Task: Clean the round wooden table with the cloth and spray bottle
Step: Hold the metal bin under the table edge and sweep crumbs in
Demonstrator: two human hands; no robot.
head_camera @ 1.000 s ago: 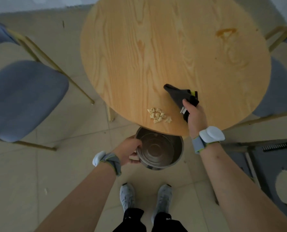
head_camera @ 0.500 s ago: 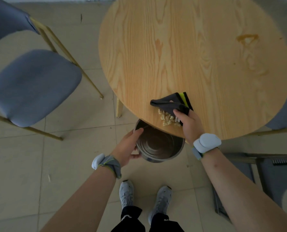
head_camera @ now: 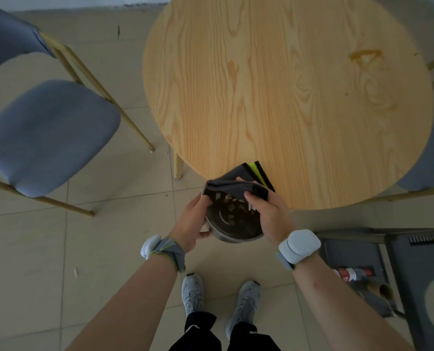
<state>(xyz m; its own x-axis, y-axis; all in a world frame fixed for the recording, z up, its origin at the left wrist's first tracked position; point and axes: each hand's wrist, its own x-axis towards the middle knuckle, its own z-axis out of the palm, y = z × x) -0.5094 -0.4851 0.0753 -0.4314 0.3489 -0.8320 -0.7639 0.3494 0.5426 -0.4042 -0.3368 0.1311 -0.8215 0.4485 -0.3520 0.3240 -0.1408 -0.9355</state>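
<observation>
Grip: right hand (head_camera: 269,214) pinches the dark grey cloth (head_camera: 238,184) at the table's near edge; left hand (head_camera: 193,224) curls round the rim of the round metal bin (head_camera: 236,224), held just under that edge.
Hidden: the cloth and right hand cover the bin's far rim; pale crumbs (head_camera: 229,198) at the bin's mouth are blurred.
Cut off: the round wooden table (head_camera: 286,97) runs out of the top of the frame; the blue chair (head_camera: 48,135) at left is cropped.
Materials: light grained wood with a brownish stain (head_camera: 365,57) at upper right; soft cloth with a yellow-green stripe; padded seat on thin gold legs; tiled floor (head_camera: 33,249).
Lower right: a bottle (head_camera: 350,273) lying on a grey shelf, too small to tell what kind.
</observation>
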